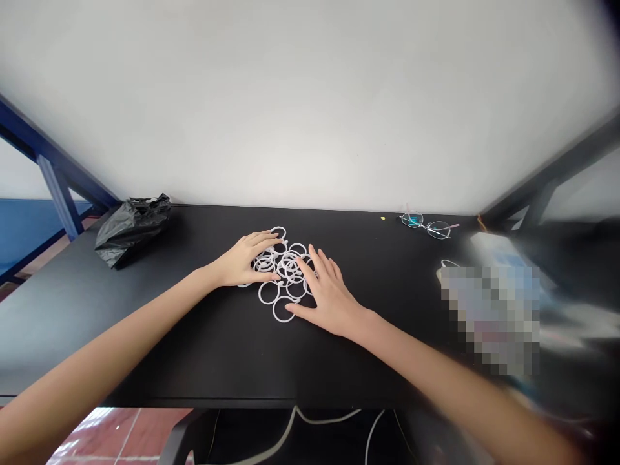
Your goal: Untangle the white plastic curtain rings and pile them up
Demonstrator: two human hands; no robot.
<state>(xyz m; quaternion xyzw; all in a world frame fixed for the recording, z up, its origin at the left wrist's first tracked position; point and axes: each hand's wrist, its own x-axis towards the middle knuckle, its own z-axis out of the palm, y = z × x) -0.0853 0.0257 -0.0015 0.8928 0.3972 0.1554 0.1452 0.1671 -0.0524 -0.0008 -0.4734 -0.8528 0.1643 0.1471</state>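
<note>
A loose pile of white plastic rings (269, 293) lies on the black table (217, 361), several of them overlapping. They look like curtain rings, each with a small nub. My left hand (247, 261) rests at the pile's left side, thumb and fingers apart, touching some rings. At the right side, my right hand (327, 290) lies with fingers spread, its thumb on the nearest ring and its fingertips over others. Both hands partly hide the rings under them.
A crumpled black plastic bag (133, 226) sits at the back left. Eyeglasses (426, 226) lie at the back right, near a small yellow bit (382, 218). Further right is a blurred, pixelated object (489, 323). A white wall (310, 103) rises behind the table; cables (276, 445) hang below.
</note>
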